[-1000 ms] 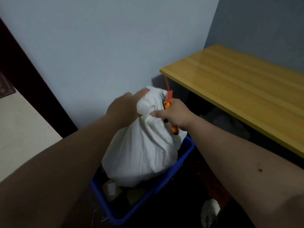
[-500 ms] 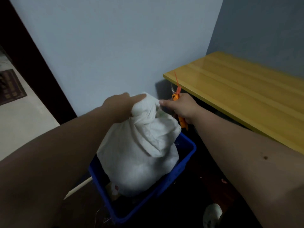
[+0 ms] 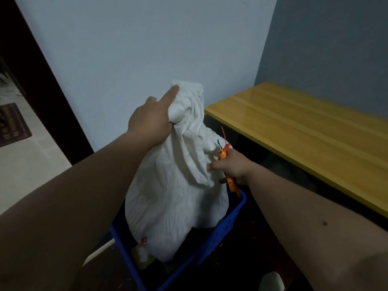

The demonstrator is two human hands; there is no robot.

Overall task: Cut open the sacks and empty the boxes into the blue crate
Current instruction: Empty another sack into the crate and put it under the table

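**Sack held over the crate**

White sack [image 3: 176, 198] upright in the blue crate [image 3: 220, 234], neck bunched in the left hand [image 3: 152, 122]. Right hand [image 3: 233, 166] gripping orange cutter [image 3: 225, 164], thumb touching the cloth. Just beside, a yellow bench [image 3: 304, 131].

One sack [image 3: 174, 185], one crate [image 3: 220, 234], one cutter [image 3: 230, 179]

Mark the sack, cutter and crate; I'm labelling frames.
sack [image 3: 174, 198]: head view, cloth body.
cutter [image 3: 232, 184]: head view, orange handle.
crate [image 3: 218, 229]: head view, right blue wall.
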